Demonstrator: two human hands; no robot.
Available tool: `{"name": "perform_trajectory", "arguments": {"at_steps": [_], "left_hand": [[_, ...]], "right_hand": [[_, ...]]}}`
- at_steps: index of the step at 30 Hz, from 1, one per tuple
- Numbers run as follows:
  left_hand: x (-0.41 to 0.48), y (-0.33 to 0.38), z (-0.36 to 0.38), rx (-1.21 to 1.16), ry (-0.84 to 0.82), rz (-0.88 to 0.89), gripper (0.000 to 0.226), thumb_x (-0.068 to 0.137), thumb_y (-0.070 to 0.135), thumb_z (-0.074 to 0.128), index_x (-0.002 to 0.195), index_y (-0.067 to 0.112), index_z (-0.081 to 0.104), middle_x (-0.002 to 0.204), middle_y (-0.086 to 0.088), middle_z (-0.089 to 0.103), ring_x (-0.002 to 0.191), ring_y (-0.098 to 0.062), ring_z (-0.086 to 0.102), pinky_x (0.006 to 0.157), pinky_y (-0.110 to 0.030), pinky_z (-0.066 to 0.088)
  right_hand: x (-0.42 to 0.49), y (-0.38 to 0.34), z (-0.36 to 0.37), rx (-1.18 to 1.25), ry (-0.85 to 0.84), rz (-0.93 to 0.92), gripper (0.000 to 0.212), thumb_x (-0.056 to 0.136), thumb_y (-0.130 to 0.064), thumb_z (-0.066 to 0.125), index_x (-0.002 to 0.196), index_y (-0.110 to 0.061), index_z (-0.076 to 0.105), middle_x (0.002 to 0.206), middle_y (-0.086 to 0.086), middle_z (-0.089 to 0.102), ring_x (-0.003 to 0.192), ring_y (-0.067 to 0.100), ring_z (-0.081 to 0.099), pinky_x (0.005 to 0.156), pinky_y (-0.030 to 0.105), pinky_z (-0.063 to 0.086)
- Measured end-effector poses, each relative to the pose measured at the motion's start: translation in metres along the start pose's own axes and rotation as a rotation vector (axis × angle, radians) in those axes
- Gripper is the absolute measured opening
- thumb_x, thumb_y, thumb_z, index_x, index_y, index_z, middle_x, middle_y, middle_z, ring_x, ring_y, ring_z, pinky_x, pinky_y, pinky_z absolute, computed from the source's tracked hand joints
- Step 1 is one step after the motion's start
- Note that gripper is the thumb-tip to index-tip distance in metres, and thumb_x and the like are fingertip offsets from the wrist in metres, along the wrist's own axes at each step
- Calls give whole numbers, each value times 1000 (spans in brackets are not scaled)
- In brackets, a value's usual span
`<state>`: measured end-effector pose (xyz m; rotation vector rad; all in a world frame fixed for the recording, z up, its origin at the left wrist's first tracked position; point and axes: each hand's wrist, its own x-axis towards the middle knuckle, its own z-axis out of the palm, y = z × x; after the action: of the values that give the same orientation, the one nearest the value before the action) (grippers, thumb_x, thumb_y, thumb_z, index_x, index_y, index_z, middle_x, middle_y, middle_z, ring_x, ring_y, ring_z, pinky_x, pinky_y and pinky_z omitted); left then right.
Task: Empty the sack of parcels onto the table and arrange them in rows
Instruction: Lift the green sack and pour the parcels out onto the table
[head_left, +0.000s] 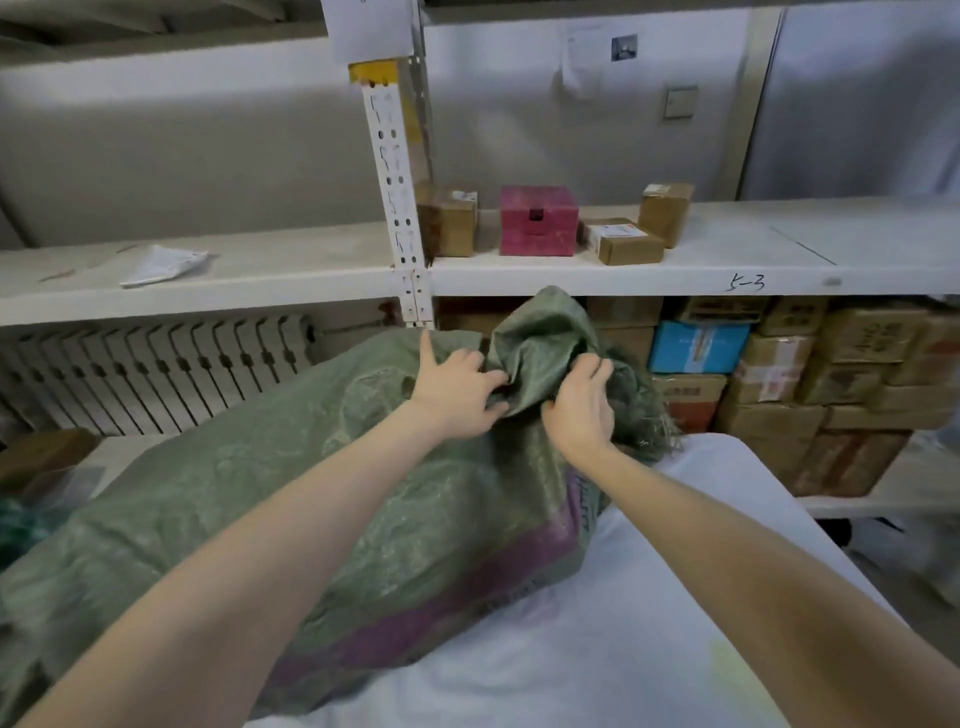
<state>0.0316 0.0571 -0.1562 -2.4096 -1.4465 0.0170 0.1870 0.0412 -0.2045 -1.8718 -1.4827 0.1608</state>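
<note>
A big green woven sack (270, 499) with a purple stripe lies full and bulging across the white table (649, 623), from lower left to the far middle. Its bunched mouth points up and away from me, near the shelf. My left hand (457, 389) grips the gathered cloth at the mouth from the left. My right hand (584, 402) clutches the same bunched cloth from the right, beside the frayed edge. The parcels inside are hidden by the sack.
A white shelf (675, 275) behind the table carries three brown boxes and a pink box (537, 221). Stacked cartons (810, 389) fill the space under it at right. A radiator (156, 369) stands at the left, and a folded paper (161, 265) lies on the left shelf.
</note>
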Motion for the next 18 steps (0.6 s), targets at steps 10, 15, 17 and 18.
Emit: {"name": "perform_trajectory", "arguments": {"at_steps": [10, 15, 17, 18], "left_hand": [[-2, 50, 56, 43, -149, 38, 42, 98, 35, 38, 138, 29, 47, 155, -7, 25, 148, -26, -1, 107, -69, -9], [-19, 49, 58, -227, 33, -80, 50, 94, 29, 46, 143, 27, 37, 153, -2, 27, 148, -21, 6, 112, -65, 1], [-31, 50, 55, -296, 135, -256, 62, 92, 32, 52, 147, 25, 27, 153, -6, 25, 147, -23, 11, 114, -61, 7], [-36, 49, 54, -290, 151, -371, 70, 91, 36, 53, 150, 22, 18, 154, -10, 20, 147, -26, 11, 114, -59, 7]], "right_hand": [[-1, 49, 23, -563, -337, -324, 86, 92, -9, 55, 154, -32, 0, 160, 0, 14, 147, 30, 10, 112, 62, 16], [-1, 72, 53, -387, -742, -140, 33, 92, -8, 43, 123, -10, 54, 121, 14, 60, 103, 30, 60, 86, 39, 52], [-9, 77, 62, -402, -868, -136, 29, 93, -7, 41, 119, -6, 55, 119, 15, 59, 97, 28, 59, 80, 33, 51], [-10, 79, 67, -410, -900, -134, 29, 94, -7, 41, 120, -5, 53, 120, 16, 58, 99, 28, 59, 80, 33, 50]]}}
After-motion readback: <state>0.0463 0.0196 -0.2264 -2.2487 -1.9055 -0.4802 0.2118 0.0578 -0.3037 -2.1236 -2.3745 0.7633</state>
